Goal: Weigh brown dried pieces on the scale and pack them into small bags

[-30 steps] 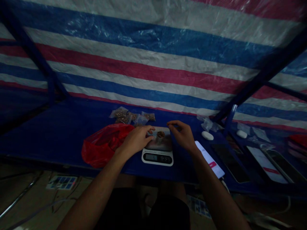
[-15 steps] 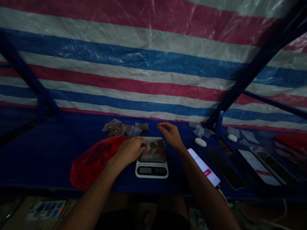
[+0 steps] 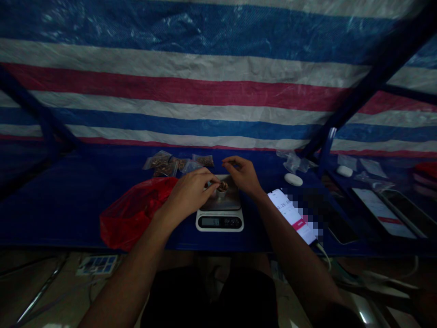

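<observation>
A small white digital scale sits near the front edge of a blue table. On its plate stands a little cup heaped with brown bits. My left hand hovers at the cup's left rim, fingers pinched together on something I cannot make out. My right hand is just behind and right of the cup, thumb and fingers also pinched, holding something too small to name. A red plastic bag lies beside my left wrist.
Several small clear packets of brown material lie behind the scale. A lit phone lies right of it, with a white oval object, more clear bags and further phones beyond. A striped tarp backs the table.
My left hand has moved from the scale's left edge up to the cup's rim. My right hand stays pinched behind the cup. The camera view has shifted.
</observation>
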Available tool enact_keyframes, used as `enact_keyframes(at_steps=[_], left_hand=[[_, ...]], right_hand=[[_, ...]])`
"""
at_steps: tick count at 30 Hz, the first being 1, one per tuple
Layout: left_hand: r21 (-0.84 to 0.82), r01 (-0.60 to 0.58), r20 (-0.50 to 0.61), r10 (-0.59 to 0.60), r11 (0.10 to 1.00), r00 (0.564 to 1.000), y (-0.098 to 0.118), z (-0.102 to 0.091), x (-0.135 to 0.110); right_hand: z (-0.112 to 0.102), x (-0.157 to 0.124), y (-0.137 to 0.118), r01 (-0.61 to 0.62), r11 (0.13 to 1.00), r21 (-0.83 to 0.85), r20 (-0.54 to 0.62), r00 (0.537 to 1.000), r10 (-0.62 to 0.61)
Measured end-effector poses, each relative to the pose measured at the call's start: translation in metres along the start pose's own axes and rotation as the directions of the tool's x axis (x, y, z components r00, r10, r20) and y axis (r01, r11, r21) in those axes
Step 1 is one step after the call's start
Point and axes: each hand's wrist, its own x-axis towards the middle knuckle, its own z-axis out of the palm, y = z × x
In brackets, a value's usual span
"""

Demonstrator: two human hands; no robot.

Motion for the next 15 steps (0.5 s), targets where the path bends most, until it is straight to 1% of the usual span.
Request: enact_keyframes(at_steps=[2,4,7,11,13,14,15], left_hand=[[-0.026,-0.018,-0.02,0.018,0.999,1.0,-0.002,-0.001,-0.003],[-0.065,-0.016,-0.063,0.012,0.998,0.998,-0.003,-0.008,-0.01],[-0.096,0.011,-0.136,-0.024,0.995,0.99,-0.001,-0.028,-0.019],[-0.18,0.064,-0.175,-0.096,0.982,0.98,0.009,-0.053,-0.035],[-0.251,0.088,-0.225,-0.147,0.964,0.963,0.011,-0.061,-0.055],[-0.28,0.099,-0.269,-0.177,0.955,0.947,0.009,-0.064,-0.071],[-0.296,0.114,-0.326,-0.213,0.948,0.921,0.004,-0.067,-0.092]], right_hand=[[0.0,-0.001,0.0,-0.006,1.0,-0.014,0.009,1.0,0.006],[0.0,-0.001,-0.001,-0.011,1.0,-0.012,0.01,1.0,0.011],[-0.002,0.0,-0.003,-0.011,1.0,0.024,-0.002,1.0,0.011],[-0.007,0.001,-0.007,-0.015,0.996,0.088,-0.026,0.999,0.018],[-0.011,0.0,-0.01,-0.007,0.992,0.123,-0.038,0.999,0.011],[-0.013,-0.001,-0.013,0.002,0.991,0.132,-0.045,0.999,0.004],[-0.015,-0.002,-0.015,0.015,0.991,0.135,-0.055,0.998,-0.008]])
